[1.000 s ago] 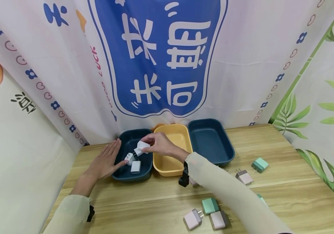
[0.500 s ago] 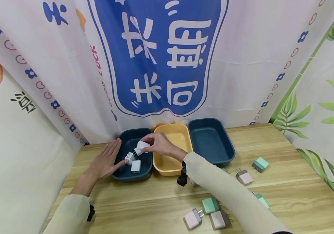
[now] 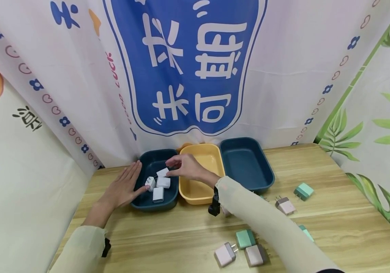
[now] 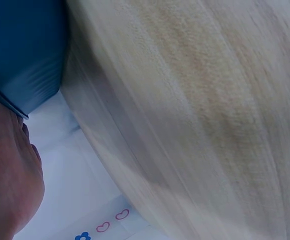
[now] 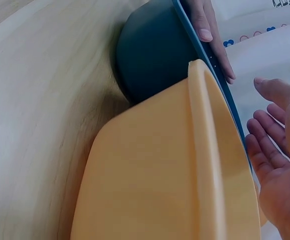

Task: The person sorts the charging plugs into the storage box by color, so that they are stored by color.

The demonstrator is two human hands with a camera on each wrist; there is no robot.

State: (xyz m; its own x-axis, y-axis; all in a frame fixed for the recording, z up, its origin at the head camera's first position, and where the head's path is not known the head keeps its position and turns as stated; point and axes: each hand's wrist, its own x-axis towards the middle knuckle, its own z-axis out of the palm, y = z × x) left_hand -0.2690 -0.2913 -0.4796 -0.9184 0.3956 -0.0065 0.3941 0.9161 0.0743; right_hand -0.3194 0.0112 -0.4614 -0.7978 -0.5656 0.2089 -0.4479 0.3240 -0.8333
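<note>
Several white charger plugs (image 3: 158,195) lie in the left dark blue tray (image 3: 154,208). My left hand (image 3: 121,189) rests along that tray's left rim with straight fingers, its thumb beside a white plug (image 3: 150,184). Over the tray's right side, my right hand (image 3: 189,168) has its thumb and fingers spread apart, nothing between them. Just beyond its fingertips lies another white plug (image 3: 162,173). In the right wrist view, the right hand (image 5: 282,150) shows an uncovered palm and loosely bent fingers.
A yellow tray (image 3: 200,201) and a second dark blue tray (image 3: 268,172) stand to the right, touching side by side. Pink plugs (image 3: 225,254) and green plugs (image 3: 245,239) are scattered on the wooden table (image 3: 167,242). My right forearm crosses above some of them.
My right hand has let go of the white plug it held, which now lies among the others in the left tray. The fingers have parted. My left hand has stayed still.
</note>
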